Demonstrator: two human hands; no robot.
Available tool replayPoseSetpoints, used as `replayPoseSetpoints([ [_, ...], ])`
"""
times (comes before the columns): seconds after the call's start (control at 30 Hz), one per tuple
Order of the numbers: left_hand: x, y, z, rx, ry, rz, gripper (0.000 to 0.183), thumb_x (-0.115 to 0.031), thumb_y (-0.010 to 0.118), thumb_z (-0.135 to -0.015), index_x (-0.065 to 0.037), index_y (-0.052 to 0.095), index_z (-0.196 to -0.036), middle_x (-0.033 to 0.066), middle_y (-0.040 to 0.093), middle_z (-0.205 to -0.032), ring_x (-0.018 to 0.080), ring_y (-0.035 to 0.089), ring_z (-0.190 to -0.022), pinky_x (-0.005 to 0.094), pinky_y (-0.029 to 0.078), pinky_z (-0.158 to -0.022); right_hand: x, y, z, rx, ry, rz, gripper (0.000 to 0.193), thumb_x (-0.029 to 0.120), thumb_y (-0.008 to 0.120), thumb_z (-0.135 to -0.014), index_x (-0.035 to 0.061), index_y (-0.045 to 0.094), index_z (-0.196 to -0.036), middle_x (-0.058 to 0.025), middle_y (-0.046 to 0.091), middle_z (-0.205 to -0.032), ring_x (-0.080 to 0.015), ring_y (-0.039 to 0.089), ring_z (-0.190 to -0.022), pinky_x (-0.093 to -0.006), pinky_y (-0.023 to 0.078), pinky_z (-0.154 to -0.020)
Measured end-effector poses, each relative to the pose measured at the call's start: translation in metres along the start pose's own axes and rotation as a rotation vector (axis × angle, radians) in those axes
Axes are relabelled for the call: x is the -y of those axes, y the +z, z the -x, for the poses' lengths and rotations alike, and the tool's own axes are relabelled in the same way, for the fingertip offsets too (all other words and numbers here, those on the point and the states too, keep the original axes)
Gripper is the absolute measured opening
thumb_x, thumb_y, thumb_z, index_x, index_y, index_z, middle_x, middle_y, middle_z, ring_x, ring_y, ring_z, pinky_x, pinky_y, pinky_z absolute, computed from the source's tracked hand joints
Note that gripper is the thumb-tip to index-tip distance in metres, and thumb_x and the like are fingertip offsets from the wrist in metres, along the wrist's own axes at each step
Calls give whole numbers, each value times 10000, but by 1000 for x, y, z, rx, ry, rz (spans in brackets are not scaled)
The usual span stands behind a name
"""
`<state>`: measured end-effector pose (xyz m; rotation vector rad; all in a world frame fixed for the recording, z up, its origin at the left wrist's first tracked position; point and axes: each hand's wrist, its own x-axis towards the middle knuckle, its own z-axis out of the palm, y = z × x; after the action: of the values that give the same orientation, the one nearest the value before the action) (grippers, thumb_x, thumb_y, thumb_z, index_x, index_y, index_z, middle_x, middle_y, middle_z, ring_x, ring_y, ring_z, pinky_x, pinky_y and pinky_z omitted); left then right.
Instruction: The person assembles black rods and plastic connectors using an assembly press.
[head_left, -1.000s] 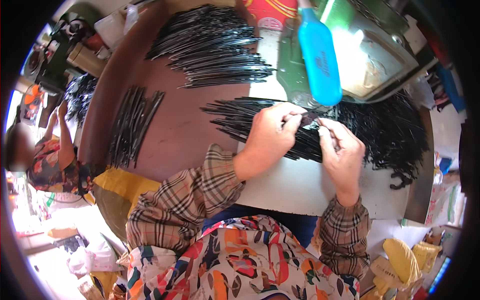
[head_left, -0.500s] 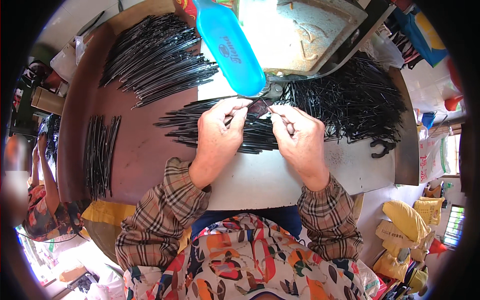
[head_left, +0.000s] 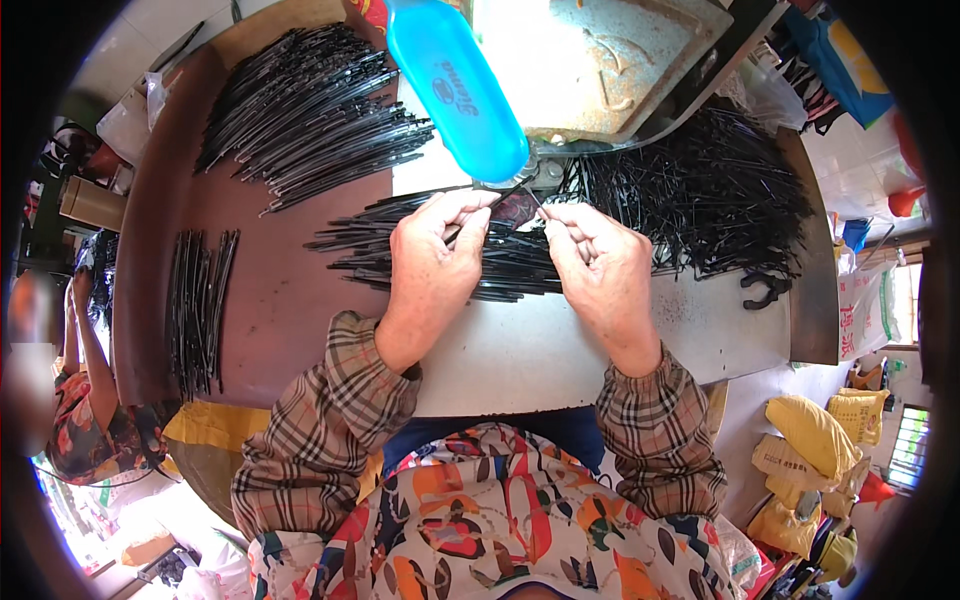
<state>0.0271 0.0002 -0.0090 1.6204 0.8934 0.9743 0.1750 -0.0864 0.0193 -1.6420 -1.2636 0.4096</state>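
Note:
My left hand (head_left: 435,270) is closed in a pinch on a thin black rod (head_left: 514,191), whose tip points up and to the right. Facing it, my right hand (head_left: 608,285) pinches a thin, dark, needle-like piece (head_left: 534,197) between thumb and forefinger. The two tips come close together just below a rounded blue plastic cover (head_left: 460,95); whether they touch I cannot tell. Under and between both hands lies a loose row of black rods (head_left: 365,250). A metal machine part (head_left: 545,175) shows behind the fingertips.
Black rods form a large heap (head_left: 310,120) at back left and a small bundle (head_left: 203,310) at left. To the right is a tangled pile of thin black pieces (head_left: 720,200), with a black curved tool (head_left: 765,291) before it. A co-worker's arms (head_left: 88,345) show far left.
Both hands keep their pinches and have drifted slightly apart. The rod's tip now stands out more from my left fingers. The whole view has shifted a little.

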Motion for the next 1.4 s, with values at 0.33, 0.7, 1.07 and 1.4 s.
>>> replayPoseSetpoints([
  [0.33,0,-3,0,40,-32,61,182,-3,577,-890,48,666,-1040,77,673,-831,98,620,-700,241,500,-649,-9,3,-1,44,76,-57,142,8,600,-869,-48,673,-977,-2,571,-651,-12,439,-541,-198,352,-473],
  [0.7,-16,-8,4,211,-271,370,272,-94,527,-956,38,611,-1179,-57,511,-698,-2,411,-532,153,291,-440,-10,5,0,-3,-50,-4,132,-21,606,-844,-53,661,-959,-116,634,-729,-66,510,-537,-237,401,-477],
  [1.07,-10,-6,4,179,-229,339,246,-62,531,-952,41,623,-1156,-58,522,-704,-1,412,-526,153,294,-452,-8,5,1,3,-16,-3,142,-19,607,-844,-61,666,-966,-102,630,-720,-50,485,-523,-230,392,-468],
  [1.4,-3,-1,3,52,6,56,199,-10,574,-898,39,667,-1067,33,612,-793,55,520,-646,209,414,-586,-9,5,0,-23,-54,9,154,-5,607,-841,-43,679,-972,-88,618,-687,-52,480,-506,-237,392,-464],
])
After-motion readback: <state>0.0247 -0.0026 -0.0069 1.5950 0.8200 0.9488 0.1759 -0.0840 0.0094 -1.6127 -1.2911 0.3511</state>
